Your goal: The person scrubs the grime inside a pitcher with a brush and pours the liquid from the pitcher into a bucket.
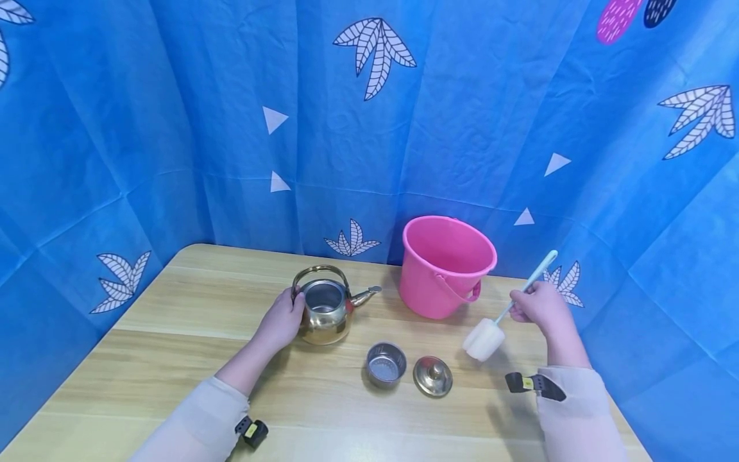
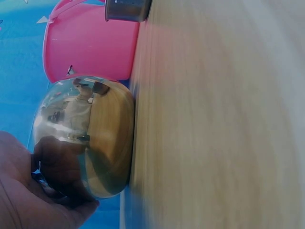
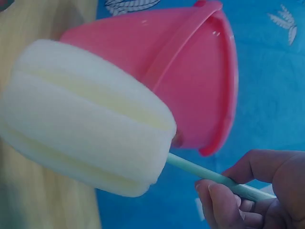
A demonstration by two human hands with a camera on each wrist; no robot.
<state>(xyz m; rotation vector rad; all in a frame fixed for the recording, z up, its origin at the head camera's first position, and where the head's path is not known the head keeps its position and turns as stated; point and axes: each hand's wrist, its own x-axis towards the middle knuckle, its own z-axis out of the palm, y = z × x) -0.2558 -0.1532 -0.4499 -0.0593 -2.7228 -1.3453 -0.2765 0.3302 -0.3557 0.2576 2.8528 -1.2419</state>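
Gripping kettle (image 1: 326, 326) with left hand (image 1: 283, 319) — presumably steadying it; pinching brush (image 1: 486, 337) by its handle (image 1: 542, 267) with right hand (image 1: 544, 305) — presumably keeping sponge (image 3: 90, 117) free.

Looked bright and even in the head view, with light seemingly from overhead. Cast soft, faint shadows on the wooden table (image 1: 173, 346), left of the right sleeve (image 1: 580, 417) and around the metal bowl (image 1: 386, 367). Glinted off the brass kettle (image 1: 324, 330), paled the table's near side, deepened the blue curtain's (image 1: 231, 212) folds far left. Appeared softer in the wrist views, smearing wood grain in the left, blurring the sponge brush (image 3: 86, 119) in the right.
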